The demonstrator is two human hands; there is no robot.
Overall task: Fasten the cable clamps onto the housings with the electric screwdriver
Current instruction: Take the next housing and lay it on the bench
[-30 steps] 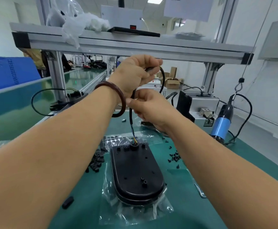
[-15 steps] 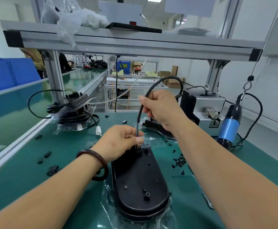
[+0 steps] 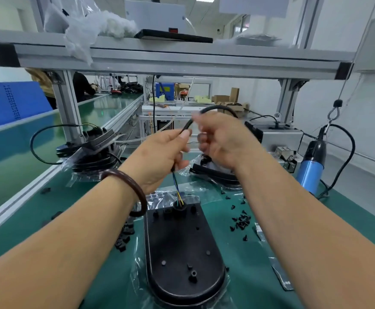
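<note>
— Housing (image 3: 183, 253) lies flat on the green mat (image 3: 37, 210), straight below and in front of both hands, long axis running away from the person. Its far end carries the cable port, and thin coloured wires rise from there up to the hands.

— And the hands?

— Left hand (image 3: 159, 157) is closed around the black cable (image 3: 217, 109), thumb and forefinger pinching it where the sheath ends. Right hand (image 3: 222, 141) is blurred; its fingers curl around the same cable's arch, but how firm the grip is I cannot tell. Both hang above the housing's far end, the left slightly nearer the port.

— Where is the screwdriver?

— Screwdriver (image 3: 311, 166) hangs from a hook on the right, well apart from the housing, blue barrel with a black top. The right hand is the nearer one. Nobody holds it.

— Materials?

— Housing is matt black moulded plastic, an elongated oval with raised screw bosses, sitting on a crinkled clear bag. Cable has a smooth rubbery sheath and bends easily. Small black screws (image 3: 241, 221) are scattered just right of the housing; dark little parts (image 3: 124, 236), probably the clamps, sit just left of it.

— So, the stage?

— I judge the cable is being seated first; no clamp is fastened on this housing yet.
</note>
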